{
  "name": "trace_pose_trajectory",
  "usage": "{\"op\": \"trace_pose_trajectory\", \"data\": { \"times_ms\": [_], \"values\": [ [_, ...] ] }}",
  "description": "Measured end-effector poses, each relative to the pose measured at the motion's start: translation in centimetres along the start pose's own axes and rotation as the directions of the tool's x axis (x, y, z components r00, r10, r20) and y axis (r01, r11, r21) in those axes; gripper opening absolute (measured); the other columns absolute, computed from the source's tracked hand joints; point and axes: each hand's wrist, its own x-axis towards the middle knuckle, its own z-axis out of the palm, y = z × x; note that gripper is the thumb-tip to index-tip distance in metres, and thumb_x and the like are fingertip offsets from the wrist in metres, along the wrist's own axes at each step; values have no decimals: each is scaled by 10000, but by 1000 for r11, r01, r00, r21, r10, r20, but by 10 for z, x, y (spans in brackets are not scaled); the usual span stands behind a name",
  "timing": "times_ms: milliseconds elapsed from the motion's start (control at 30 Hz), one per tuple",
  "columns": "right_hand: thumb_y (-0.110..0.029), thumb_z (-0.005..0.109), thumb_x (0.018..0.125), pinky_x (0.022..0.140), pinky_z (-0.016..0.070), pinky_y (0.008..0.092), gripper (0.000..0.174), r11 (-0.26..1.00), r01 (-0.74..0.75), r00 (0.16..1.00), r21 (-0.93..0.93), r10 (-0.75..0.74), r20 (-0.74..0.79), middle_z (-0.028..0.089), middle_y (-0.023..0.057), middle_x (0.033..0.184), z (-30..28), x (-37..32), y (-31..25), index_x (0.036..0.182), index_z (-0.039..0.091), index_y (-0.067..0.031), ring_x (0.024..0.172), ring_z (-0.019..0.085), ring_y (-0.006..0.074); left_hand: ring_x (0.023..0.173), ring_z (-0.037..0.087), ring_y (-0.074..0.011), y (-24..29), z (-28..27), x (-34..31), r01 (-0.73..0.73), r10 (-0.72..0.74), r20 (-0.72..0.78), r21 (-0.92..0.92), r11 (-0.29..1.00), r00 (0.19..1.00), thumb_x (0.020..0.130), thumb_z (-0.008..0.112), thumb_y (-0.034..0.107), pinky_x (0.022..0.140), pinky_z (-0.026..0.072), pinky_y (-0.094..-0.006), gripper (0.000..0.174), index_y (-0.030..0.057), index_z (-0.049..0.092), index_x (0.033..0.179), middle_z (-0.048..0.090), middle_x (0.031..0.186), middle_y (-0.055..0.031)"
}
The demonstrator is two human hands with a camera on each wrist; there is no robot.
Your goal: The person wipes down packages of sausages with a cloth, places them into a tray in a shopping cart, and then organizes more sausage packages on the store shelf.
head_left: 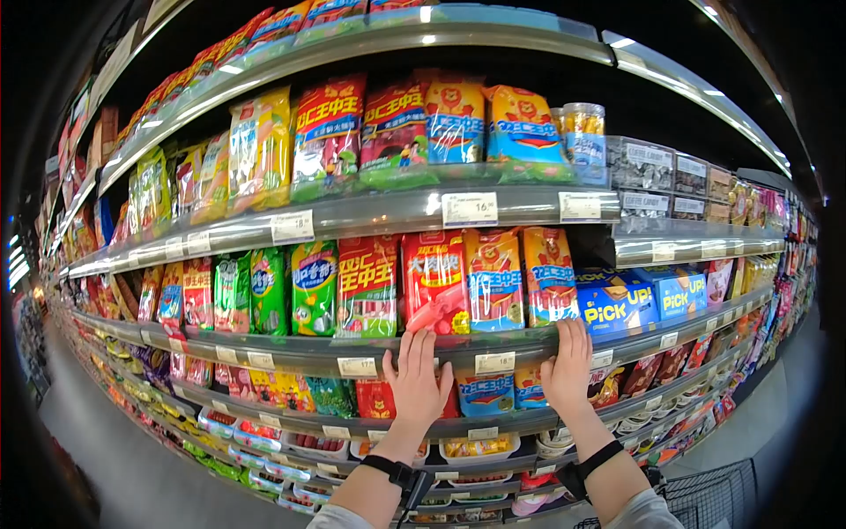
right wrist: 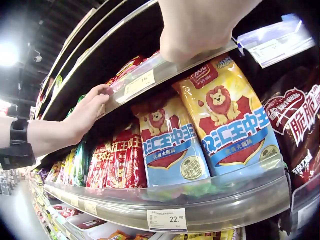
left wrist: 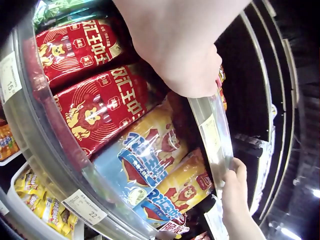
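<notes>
My left hand (head_left: pixel 416 379) rests at the front lip of the middle shelf (head_left: pixel 317 351), its fingers reaching up over the edge. Just behind those fingertips stands a red sausage bag (head_left: pixel 436 273). Further right, my right hand (head_left: pixel 568 366) touches the same lip with extended fingers, below a yellow-and-blue sausage bag (head_left: pixel 551 275). A similar lion-printed bag (head_left: pixel 495 280) stands between the two hands. In the right wrist view, the left hand (right wrist: pixel 82 117) lies by a price tag (right wrist: pixel 140 86), while the right fingertips are hidden. Neither hand holds a bag.
Blue Pick Up! boxes (head_left: pixel 683 295) stand right of the bags. More sausage bags (head_left: pixel 326 128) fill the shelf above, and lion-printed bags (right wrist: pixel 230 115) stand on the one below. Lower down are plastic bins (head_left: pixel 480 447). A wire cart (head_left: pixel 714 498) is at lower right.
</notes>
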Motion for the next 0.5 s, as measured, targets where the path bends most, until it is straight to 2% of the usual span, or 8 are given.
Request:
{"op": "trace_pose_trajectory", "data": {
  "times_ms": [167, 200, 367, 500],
  "values": [
    [-27, 491, 700, 1084, 191, 541, 628, 1000, 7, 1000, 2, -7, -5, 367, 188, 1334, 1, 1, -1, 1308, 338, 6, 1322, 272, 383, 1346, 288, -241, -1, 1, 0, -11, 12, -10, 12, 1000, 1000, 834, 567, 291, 1046, 169, -540, 582, 78, 385, 1343, 394, 1386, -73],
    [-24, 494, 699, 1086, 189, 540, 635, 1000, 1, 1000, 1, -1, 3, 367, 185, 1336, 4, 0, 1, 1313, 332, 3, 1322, 272, 382, 1340, 292, -263, -2, 1, 0, -22, 22, -9, 15, 1000, 1000, 821, 583, 279, 1043, 175, -540, 595, 67, 380, 1339, 390, 1382, -90],
    [-5, 503, 710, 1090, 206, 509, 638, 999, 49, 998, -6, -49, -28, 377, 191, 1329, 4, -1, 3, 1324, 328, 3, 1315, 284, 377, 1339, 280, -294, 0, -12, 3, -70, 70, 44, -2, 998, 997, 804, 608, 284, 1049, 198, -527, 658, 51, 343, 1359, 362, 1395, -115],
    [10, 493, 724, 1085, 224, 484, 626, 995, 93, 995, 27, -92, -28, 382, 196, 1321, 1, 0, 7, 1328, 331, -2, 1307, 297, 370, 1349, 260, -294, 5, -21, 3, -44, 46, 98, -27, 999, 994, 813, 608, 341, 1051, 200, -542, 696, 56, 315, 1376, 340, 1407, -122]
  ]
}}
